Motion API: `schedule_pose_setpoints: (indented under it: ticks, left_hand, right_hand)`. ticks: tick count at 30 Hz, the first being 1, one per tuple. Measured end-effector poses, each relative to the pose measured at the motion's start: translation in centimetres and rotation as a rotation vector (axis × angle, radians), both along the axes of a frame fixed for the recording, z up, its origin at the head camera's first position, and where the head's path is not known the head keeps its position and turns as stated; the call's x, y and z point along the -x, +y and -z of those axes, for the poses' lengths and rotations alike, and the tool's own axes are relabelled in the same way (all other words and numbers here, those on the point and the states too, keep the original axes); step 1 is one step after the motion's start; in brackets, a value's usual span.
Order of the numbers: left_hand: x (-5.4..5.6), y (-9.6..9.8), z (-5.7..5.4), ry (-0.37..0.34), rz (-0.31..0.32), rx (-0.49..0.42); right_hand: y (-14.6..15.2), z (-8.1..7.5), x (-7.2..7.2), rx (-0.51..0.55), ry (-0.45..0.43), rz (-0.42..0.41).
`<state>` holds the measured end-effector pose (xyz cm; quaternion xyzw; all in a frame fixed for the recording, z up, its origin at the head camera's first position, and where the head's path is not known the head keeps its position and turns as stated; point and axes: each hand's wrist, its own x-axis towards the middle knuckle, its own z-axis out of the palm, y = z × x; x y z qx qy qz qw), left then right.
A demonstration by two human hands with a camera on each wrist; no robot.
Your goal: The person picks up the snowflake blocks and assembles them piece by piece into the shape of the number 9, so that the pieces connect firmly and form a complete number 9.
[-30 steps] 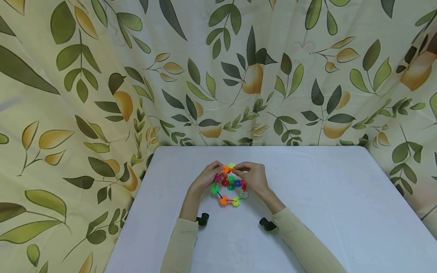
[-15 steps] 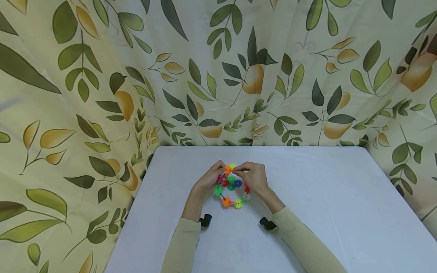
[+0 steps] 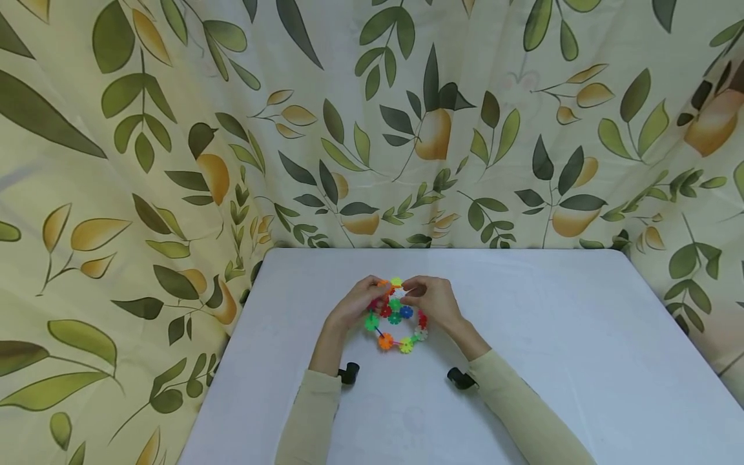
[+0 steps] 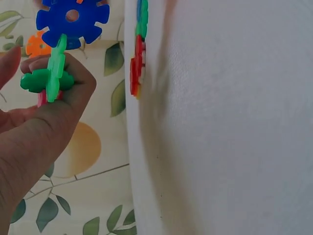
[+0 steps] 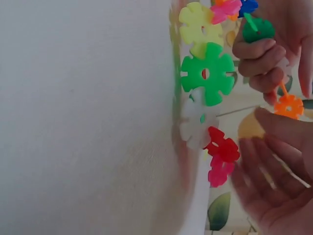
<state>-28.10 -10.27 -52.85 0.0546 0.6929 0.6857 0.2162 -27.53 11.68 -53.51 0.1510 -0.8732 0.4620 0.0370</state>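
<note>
Nearest, two beige sleeves are seen, the left sleeve (image 3: 308,420) at 7 o'clock and the right sleeve (image 3: 531,413) at 5 o'clock; a small black camera (image 3: 349,373) is worn at the left wrist, and a second black camera (image 3: 462,378) at the right. Beyond them, between the hands, a loop of notched plastic discs (image 3: 406,346) is held just below the middle of the head view. On it, a green disc (image 3: 371,322) is set at 9 o'clock, a white disc (image 3: 421,334) at 4 and a red disc (image 3: 422,320) at 3; a blue disc (image 3: 406,312) is seen inside its outline. At 10 o'clock, the loop is gripped in the curled fingers of the left hand (image 3: 353,305). At 2 o'clock, the fingers of the right hand (image 3: 436,303) are loosely extended, the thumb parted from them, near an orange disc (image 5: 288,106); whether that disc is touched cannot be told. All is framed by a white table (image 3: 552,316). Farthest, at 12 o'clock, a cream curtain (image 3: 488,194) is printed with leaves and orange fruit.
</note>
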Motion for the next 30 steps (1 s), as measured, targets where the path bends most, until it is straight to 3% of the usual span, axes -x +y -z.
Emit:
schedule_pose_setpoints:
  ticks: [6, 13, 22, 30]
  left_hand:
    - [0.16, -0.40, -0.08, 0.021, 0.000, 0.064]
    - [0.23, -0.56, 0.02, 0.037, -0.022, 0.090]
    - [0.14, -0.88, -0.06, 0.083, -0.026, 0.121]
    - [0.06, -1.06, -0.25, 0.084, 0.010, 0.113]
  right_hand:
    - [-0.19, 0.31, 0.12, -0.197, -0.156, -0.050]
    - [-0.40, 0.87, 0.18, -0.354, -0.112, -0.059]
    - [-0.27, 0.85, 0.22, -0.299, -0.093, -0.022]
    - [-0.23, 0.60, -0.09, -0.087, -0.052, 0.043]
